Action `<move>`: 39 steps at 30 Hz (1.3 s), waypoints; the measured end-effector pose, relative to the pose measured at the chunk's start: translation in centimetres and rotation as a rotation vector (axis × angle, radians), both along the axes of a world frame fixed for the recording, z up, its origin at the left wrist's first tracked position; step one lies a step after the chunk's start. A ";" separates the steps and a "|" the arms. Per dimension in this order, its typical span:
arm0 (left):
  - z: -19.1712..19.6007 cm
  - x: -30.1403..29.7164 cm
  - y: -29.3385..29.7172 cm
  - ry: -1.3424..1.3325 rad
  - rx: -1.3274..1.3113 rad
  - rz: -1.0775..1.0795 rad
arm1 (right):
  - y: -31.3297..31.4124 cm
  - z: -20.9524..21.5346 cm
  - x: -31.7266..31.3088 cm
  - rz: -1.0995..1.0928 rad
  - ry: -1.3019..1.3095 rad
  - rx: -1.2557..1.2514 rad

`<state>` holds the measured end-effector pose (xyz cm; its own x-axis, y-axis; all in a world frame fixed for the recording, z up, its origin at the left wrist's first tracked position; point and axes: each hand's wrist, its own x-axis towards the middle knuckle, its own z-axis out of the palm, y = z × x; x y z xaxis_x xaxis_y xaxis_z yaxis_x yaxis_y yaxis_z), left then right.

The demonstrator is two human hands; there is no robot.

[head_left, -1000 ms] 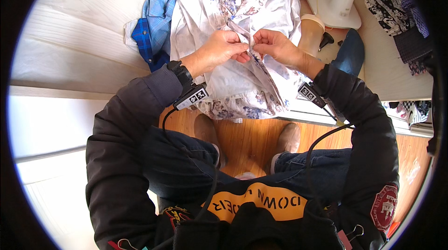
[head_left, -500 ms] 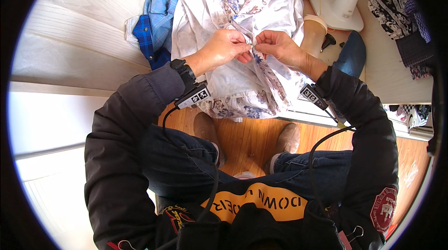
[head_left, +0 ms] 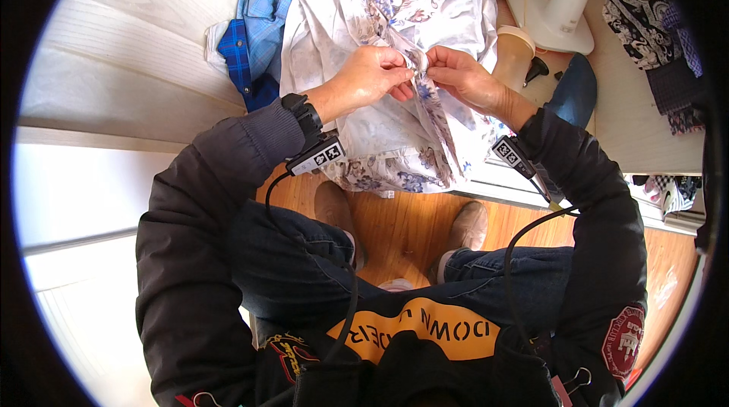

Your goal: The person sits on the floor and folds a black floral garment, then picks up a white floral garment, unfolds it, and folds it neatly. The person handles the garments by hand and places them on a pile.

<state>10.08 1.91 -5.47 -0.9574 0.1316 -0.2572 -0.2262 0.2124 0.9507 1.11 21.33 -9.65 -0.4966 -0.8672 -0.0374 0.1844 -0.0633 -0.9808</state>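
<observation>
Across the worktop (head_left: 137, 80) lies a white floral-print garment (head_left: 376, 130), its hem hanging over the front edge; left hand (head_left: 364, 80) pinches its gathered strip (head_left: 435, 117) between thumb and fingers; right hand (head_left: 465, 80) pinches the same strip; inverted black lettering marks an orange chest panel (head_left: 448, 346); a maroon sleeve badge (head_left: 624, 342) bears pale print, too small to read.

floral garment (head_left: 376, 134): thin creased cloth, matt | jacket sleeve (head_left: 182, 240): smooth cloth, faint sheen | sleeve cuff (head_left: 267, 137): ribbed knit | jeans (head_left: 277, 255): matt denim | floorboards (head_left: 395, 228): glossy wood | fan base (head_left: 531, 23): smooth plastic
</observation>
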 end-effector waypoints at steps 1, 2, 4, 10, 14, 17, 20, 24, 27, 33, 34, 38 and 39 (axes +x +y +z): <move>0.0 0.0 0.0 -0.005 0.008 0.005 | 0.0 0.0 0.1 0.002 -0.050 -0.024; -0.1 0.0 0.0 -0.005 -0.002 0.002 | 0.1 0.0 0.2 0.007 -0.099 -0.042; -0.2 -0.1 0.0 -0.010 -0.003 -0.002 | 0.0 0.1 0.4 -0.025 -0.105 -0.022; -0.6 -0.1 0.0 -0.021 -0.035 -0.019 | -0.5 0.2 0.8 -0.088 0.086 0.105; -0.7 -0.2 -0.1 -0.010 -0.059 -0.017 | -0.4 0.2 0.5 -0.142 0.116 0.120; -0.7 -0.2 0.0 0.002 -0.074 -0.010 | -0.3 0.1 0.3 -0.133 0.093 0.148; -0.7 -0.2 0.1 0.005 -0.073 0.003 | -0.5 -0.1 0.4 -0.190 0.109 0.133; -0.5 -0.2 0.1 -0.002 -0.082 0.013 | -0.9 -0.2 0.6 -0.273 0.154 0.131; -0.3 -0.2 0.2 -0.005 -0.102 0.024 | -1.0 0.0 0.6 -0.297 0.181 0.198; 0.1 -0.2 0.5 -0.023 -0.077 0.053 | -1.3 0.8 0.9 -0.347 0.338 0.220; 0.1 -0.2 0.5 -0.028 -0.055 0.053 | -1.3 1.0 0.9 -0.353 0.393 0.219; -0.3 -0.3 0.5 -0.051 -0.057 0.098 | -1.2 1.6 1.4 -0.325 0.385 0.235; -0.4 -0.3 0.5 -0.059 -0.050 0.107 | -1.1 1.7 1.5 -0.303 0.365 0.209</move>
<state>9.80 2.39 -5.84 -0.9482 0.0148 -0.3174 -0.3056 0.2310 0.9237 2.63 20.21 -8.00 -0.7372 -0.6751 0.0280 -0.1687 0.1438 -0.9751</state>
